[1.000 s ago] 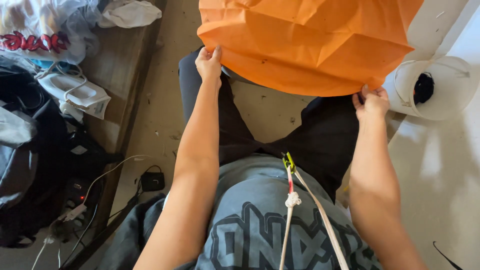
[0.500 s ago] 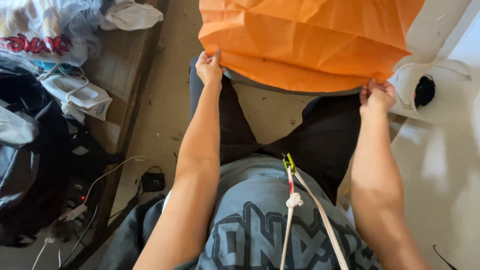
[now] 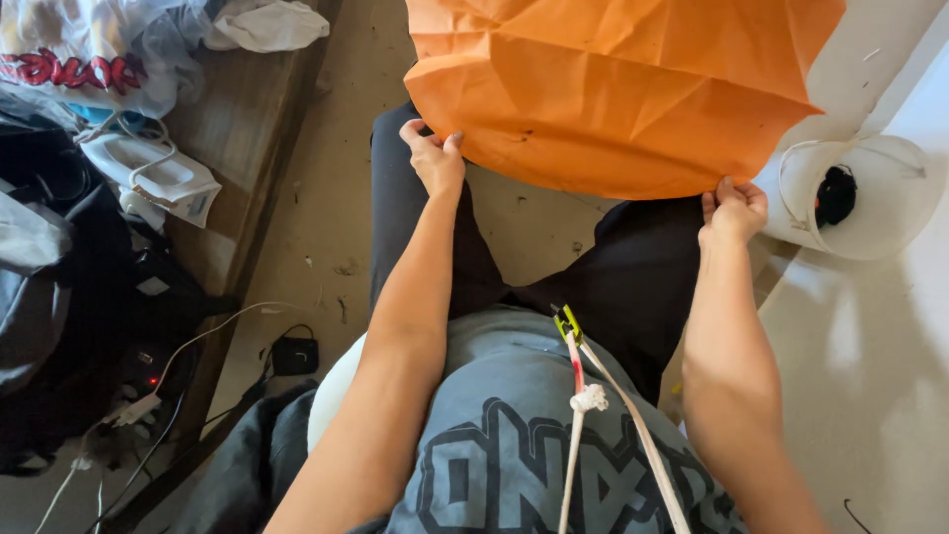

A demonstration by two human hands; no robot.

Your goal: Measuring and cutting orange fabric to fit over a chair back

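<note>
Dusty concrete floor is seen below a seated person's dark-trousered legs, with a low wooden bench along the left side carrying crumpled plastic bags and a white clothes iron. A large sheet of orange creased fabric is held out ahead of the body, over the knees, with its lower edge running left to right between the two hands. The left hand is closed on the lower left edge, fingers curled over it; the right hand is pinched shut on the lower right corner, slightly nearer the body. Both hands lie at the near edge, so the fabric extends away from them and upward. A white plastic bucket is seen just beside the right hand, on the pale floor.
</note>
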